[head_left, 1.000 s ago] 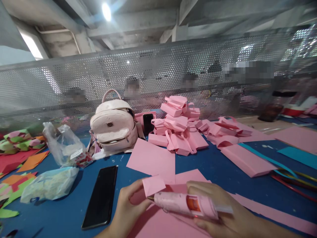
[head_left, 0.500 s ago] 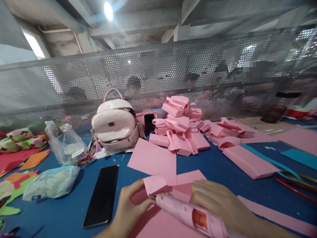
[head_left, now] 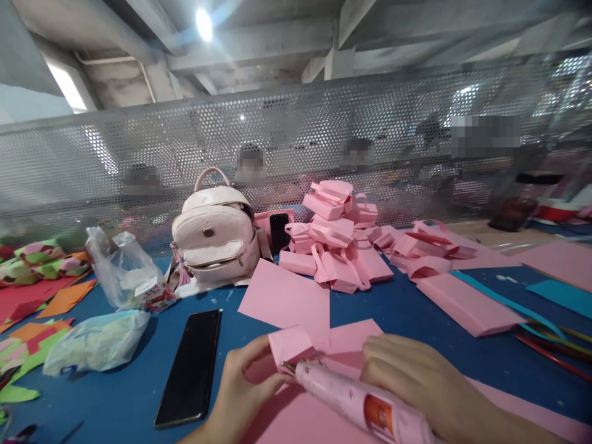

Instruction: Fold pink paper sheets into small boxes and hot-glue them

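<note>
Pinching folded pink paper point(head_left: 291, 343) with left hand point(head_left: 244, 383); gripping pink glue gun point(head_left: 345, 393) in curled right hand point(head_left: 409, 373); pointing metal nozzle point(head_left: 289, 367) just beside paper.

No lettering, label or number can be read.

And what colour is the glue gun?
Head view: the glue gun is pink, with an orange patch.

The backpack point(head_left: 213, 237) stands on the bench point(head_left: 365, 302), a screen point(head_left: 296, 123) behind it. Left of the backpack sits a plastic bag point(head_left: 124, 277); just right of it, a phone point(head_left: 279, 233), then a folded-paper pile point(head_left: 332, 231). Before it lies another phone point(head_left: 189, 367); before it, rightward, the glue gun point(head_left: 345, 391) is over a paper sheet point(head_left: 291, 419).
</note>
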The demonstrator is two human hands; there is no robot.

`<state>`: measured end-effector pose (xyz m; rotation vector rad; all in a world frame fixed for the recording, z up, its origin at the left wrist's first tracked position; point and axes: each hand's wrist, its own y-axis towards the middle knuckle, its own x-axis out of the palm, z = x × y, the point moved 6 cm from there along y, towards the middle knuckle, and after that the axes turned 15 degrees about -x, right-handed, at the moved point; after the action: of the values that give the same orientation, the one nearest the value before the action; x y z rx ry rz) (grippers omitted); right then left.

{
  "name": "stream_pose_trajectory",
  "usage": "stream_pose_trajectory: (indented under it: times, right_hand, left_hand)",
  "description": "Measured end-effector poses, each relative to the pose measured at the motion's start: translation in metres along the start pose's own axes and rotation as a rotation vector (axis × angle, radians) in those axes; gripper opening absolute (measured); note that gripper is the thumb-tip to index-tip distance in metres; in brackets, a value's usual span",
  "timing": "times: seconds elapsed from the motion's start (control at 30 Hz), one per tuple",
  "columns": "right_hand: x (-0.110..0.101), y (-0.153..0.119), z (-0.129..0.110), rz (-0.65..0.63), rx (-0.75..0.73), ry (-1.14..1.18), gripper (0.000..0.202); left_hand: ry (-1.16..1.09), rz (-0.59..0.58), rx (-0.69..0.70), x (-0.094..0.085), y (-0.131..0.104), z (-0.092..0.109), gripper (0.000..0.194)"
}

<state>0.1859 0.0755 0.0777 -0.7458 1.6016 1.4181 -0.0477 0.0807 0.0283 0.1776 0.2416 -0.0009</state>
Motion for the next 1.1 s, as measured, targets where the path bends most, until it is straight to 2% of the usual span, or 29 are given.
stream_pose_trajectory:
  times: [0.23, 0.4, 0.57, 0.8, 1.1]
  right_hand:
    - [-0.013, 0.008, -0.007, -0.015, 0.052, -0.040, 0.023]
    - [-0.017, 0.010, -0.006, -0.042, 0.045, -0.040, 0.026]
    - [-0.021, 0.008, -0.005, -0.057, 0.027, -0.015, 0.021]
    - [-0.034, 0.012, -0.010, 0.056, 0.022, -0.074, 0.026]
    - [-0.040, 0.008, -0.006, 0.042, 0.037, -0.072, 0.022]
  left_hand:
    - [0.017, 0.036, 0.020, -0.001, -0.001, 0.001, 0.040]
    - [0.026, 0.043, 0.022, -0.003, 0.000, -0.001, 0.039]
    - [0.027, 0.033, 0.030, -0.002, -0.001, -0.002, 0.039]
    - [0.035, 0.053, 0.060, -0.004, 0.000, -0.001, 0.039]
    - [0.026, 0.069, 0.052, -0.004, 0.000, -0.001, 0.041]
